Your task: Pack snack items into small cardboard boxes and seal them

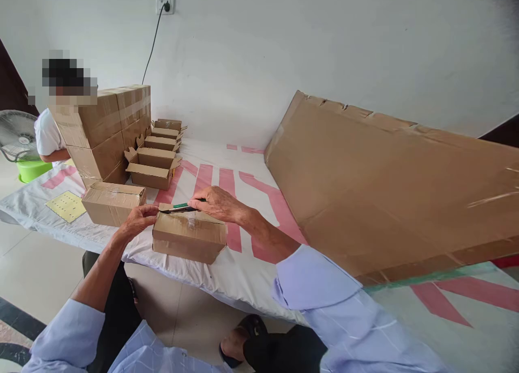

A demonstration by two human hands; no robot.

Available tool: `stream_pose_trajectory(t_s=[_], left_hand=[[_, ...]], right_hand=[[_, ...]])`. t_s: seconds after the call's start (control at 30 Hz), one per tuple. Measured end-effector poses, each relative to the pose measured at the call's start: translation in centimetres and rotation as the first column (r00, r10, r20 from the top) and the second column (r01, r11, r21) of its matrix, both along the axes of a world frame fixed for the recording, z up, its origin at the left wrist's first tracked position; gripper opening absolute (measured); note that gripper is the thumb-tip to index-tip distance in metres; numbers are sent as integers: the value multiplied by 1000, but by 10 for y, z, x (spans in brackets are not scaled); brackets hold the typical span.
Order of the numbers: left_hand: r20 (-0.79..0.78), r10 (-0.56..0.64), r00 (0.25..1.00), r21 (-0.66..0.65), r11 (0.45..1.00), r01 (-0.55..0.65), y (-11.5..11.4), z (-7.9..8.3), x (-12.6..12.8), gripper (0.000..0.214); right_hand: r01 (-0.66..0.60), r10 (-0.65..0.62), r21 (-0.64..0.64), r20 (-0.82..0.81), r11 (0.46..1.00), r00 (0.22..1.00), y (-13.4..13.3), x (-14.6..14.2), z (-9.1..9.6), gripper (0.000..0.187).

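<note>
A closed, taped cardboard box [188, 238] lies near the front edge of the cloth-covered table. My left hand [140, 220] has its fingers bent together at the box's upper left corner, gripping it there. In my right hand [217, 202] is a slim green and black utility knife [181, 207], held above the box top. Its dark tip points left and reaches close to my left fingertips. Part of the knife's handle is hidden in my right hand. Just left of my left hand sits another closed cardboard box [113, 200].
Several open boxes [152, 170] stand in a row behind. Stacked taped cartons [107, 127] rise at the left, with a person [51, 132] beyond them. A yellow sheet [66, 206] lies at the left edge. One large carton [389, 189] fills the right side.
</note>
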State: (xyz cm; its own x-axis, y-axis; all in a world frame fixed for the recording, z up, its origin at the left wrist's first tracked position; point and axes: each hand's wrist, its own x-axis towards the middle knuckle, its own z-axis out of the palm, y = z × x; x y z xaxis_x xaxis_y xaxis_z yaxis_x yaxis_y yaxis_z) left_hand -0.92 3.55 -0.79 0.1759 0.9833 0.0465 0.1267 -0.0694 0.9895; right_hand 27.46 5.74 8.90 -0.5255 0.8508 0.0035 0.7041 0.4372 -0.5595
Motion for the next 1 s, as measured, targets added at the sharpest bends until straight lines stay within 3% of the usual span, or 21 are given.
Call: stream_pose_trajectory(t_s=[0.27, 0.6, 0.77, 1.0], left_hand=[[56, -154, 987, -56, 986, 157, 3, 7, 4, 36], [-1, -161, 987, 8, 987, 161, 5, 4, 6, 23], [3, -188, 982, -33, 982, 188, 2, 3, 8, 31], [-11, -202, 979, -24, 979, 201, 9, 0, 3, 36]], right_hand=[[-23, 26, -51, 59, 998, 998, -2, 6, 14, 20], [-60, 60, 1, 15, 998, 998, 8, 18, -10, 27], [-61, 61, 8, -25, 998, 998, 16, 26, -22, 29], [-36, 37, 21, -4, 999, 999, 14, 33, -17, 28]])
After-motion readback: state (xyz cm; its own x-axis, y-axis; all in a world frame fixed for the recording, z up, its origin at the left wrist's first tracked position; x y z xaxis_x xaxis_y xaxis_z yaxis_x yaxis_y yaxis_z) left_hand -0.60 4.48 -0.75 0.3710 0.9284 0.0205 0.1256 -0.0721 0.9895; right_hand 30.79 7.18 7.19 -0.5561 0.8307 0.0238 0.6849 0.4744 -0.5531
